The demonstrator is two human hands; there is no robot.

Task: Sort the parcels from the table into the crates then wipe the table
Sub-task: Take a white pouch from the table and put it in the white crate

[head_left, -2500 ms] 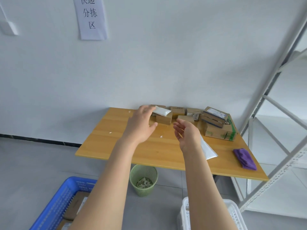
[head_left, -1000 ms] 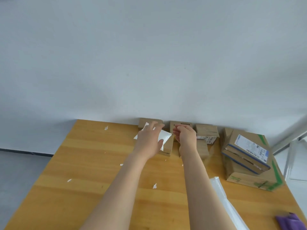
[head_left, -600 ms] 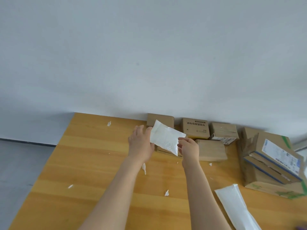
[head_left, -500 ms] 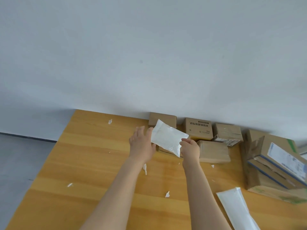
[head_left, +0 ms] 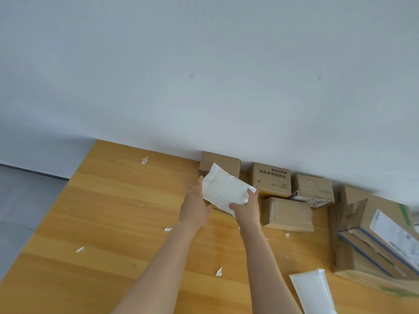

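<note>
A small white padded parcel [head_left: 224, 189] is lifted off the cardboard boxes at the back of the wooden table [head_left: 118, 218]. My right hand [head_left: 246, 210] grips its near right edge, thumb on top. My left hand [head_left: 196, 205] lies against the parcel's left edge, fingers straight along it. Behind it stands a brown box [head_left: 223, 163]. To the right are a printed box [head_left: 271, 180], a taped box [head_left: 313, 188] and a flat brown box [head_left: 286, 214]. A stack of larger boxes [head_left: 381, 243] fills the right side.
A long white bubble mailer [head_left: 311, 291] lies near the front right edge. Small scraps of white paper [head_left: 144, 160] are scattered over the tabletop. The white wall runs directly behind the boxes. Grey floor shows at the far left.
Both hands reached the back row and took the white parcel off the box; it is now raised and held by its edges. The camera has drifted slightly closer and left.
</note>
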